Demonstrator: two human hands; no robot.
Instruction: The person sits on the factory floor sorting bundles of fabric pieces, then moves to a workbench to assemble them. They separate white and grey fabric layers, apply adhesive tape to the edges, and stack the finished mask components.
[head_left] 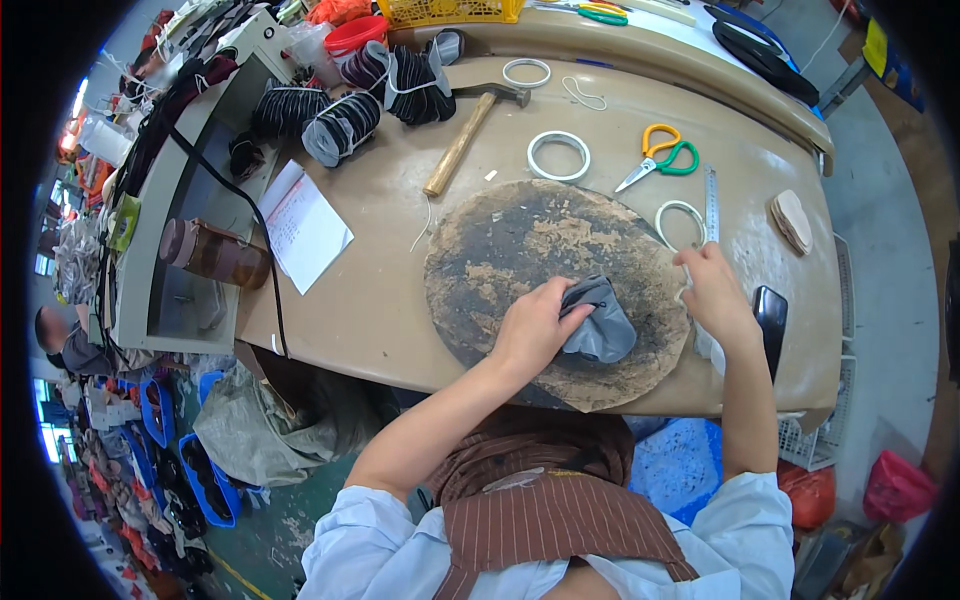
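My left grip (535, 325) is pinching the grey piece (606, 330), which is lying immediately right of it, long axis pointing roughly toward me; my right grip (712, 285) (holding anything? I can't tell) is sitting farther right.

The left hand (532, 330) partly hides the grey fabric (606, 328); the yellow basket (452, 12) is cropped above. Writing on the paper (306, 236) is illegible
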